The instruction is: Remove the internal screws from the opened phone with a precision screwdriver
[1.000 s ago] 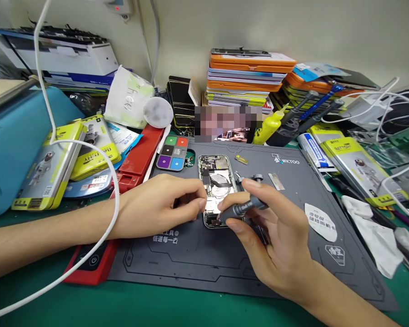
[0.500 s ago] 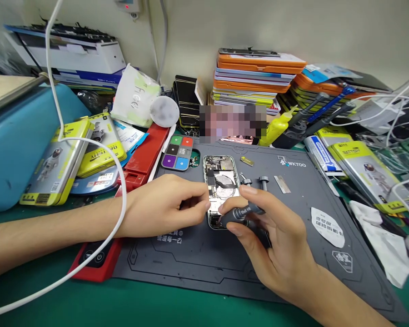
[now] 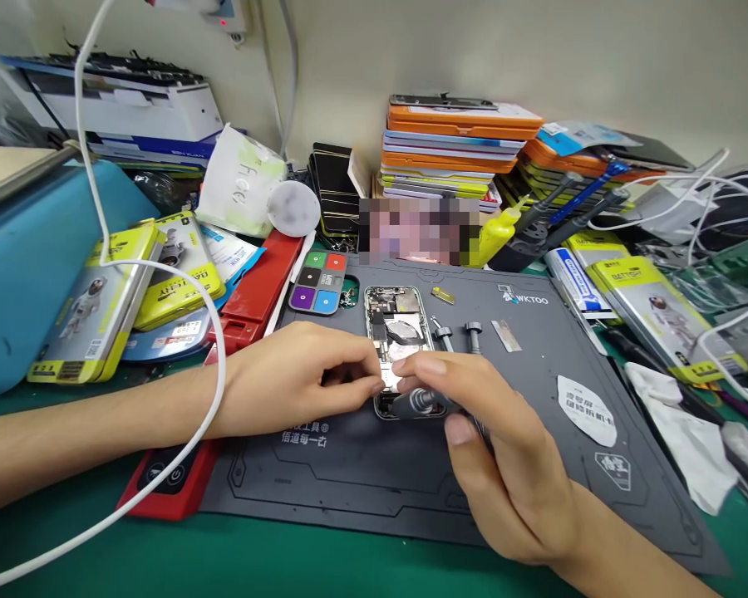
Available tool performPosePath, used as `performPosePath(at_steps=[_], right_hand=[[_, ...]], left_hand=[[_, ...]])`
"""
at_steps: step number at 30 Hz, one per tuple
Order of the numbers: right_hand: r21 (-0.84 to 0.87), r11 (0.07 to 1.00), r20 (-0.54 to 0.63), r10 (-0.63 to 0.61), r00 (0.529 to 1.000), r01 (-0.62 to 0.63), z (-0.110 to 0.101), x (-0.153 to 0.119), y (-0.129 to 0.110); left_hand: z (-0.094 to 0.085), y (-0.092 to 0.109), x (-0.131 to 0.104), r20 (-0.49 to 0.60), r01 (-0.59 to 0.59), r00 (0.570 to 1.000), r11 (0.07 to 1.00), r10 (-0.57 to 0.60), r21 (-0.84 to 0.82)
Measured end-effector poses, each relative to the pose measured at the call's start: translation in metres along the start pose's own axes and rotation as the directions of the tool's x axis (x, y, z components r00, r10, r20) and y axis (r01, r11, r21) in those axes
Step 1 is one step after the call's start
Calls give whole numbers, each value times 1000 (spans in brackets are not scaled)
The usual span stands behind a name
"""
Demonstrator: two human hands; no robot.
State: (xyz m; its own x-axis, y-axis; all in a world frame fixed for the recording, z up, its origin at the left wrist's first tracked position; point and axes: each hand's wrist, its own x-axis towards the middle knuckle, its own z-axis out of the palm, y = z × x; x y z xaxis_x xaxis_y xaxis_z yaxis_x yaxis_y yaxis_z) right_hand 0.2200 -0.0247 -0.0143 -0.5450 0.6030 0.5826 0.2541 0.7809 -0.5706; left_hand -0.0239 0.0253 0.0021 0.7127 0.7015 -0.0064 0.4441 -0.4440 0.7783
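In the head view, the opened smartphone with a pale metal frame and exposed circuitry (image 3: 405, 332) lies on the dark grey printed work mat (image 3: 349, 490). Its long axis runs away from the person, the far end angled slightly left. The left hand (image 3: 305, 370) is curled, its thumb and index fingertips together at the phone's left edge; whether they pinch anything is unclear. The right hand (image 3: 504, 448) is half open, fingers and thumb apart around a dark grey cylindrical screwdriver (image 3: 419, 402) across the phone's near end; its grip is partly hidden.
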Motion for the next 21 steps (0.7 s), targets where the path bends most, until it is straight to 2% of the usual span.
performPosePath(at_steps=[5,12,21], right_hand=[[-33,999,-22,33,999,-34,4,0,1],[98,988,-165,136,977,-121,9,-7,0],[152,980,-153,151,977,-128,8,-4,-3]], left_hand=[[-2,-2,0,11,-103,995,994,103,-35],[-4,-2,-1,49,-111,992,990,115,-85],[-4,-1,-1,66,-108,992,993,111,-57]])
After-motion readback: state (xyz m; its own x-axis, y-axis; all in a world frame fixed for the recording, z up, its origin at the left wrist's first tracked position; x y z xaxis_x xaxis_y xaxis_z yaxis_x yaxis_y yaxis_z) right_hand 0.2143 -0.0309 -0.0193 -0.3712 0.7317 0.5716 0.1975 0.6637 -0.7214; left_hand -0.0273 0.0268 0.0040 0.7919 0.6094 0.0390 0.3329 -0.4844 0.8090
